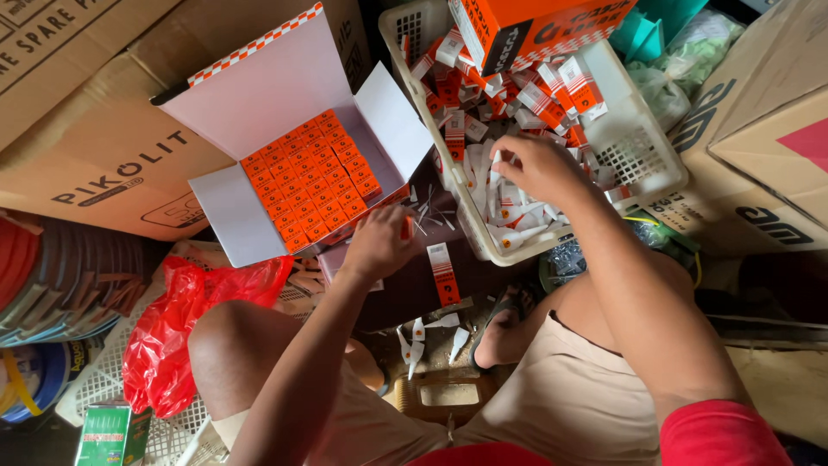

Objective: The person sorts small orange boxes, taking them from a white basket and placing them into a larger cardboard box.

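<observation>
Right hand [539,166] digs into the white basket [642,151] at upper right, pinching a white tube, while the left hand [379,242] holds a small orange box [406,227] beside the nearly full carton [310,177], probably to fill it next.

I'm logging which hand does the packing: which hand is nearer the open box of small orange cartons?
Left. The left hand is at the open box's front corner; the right hand is off in the white basket.

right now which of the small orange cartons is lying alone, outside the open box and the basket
The flat orange-and-white carton on the dark surface just below the left hand; the others are packed upright in the open box or heaped in the basket.
</observation>
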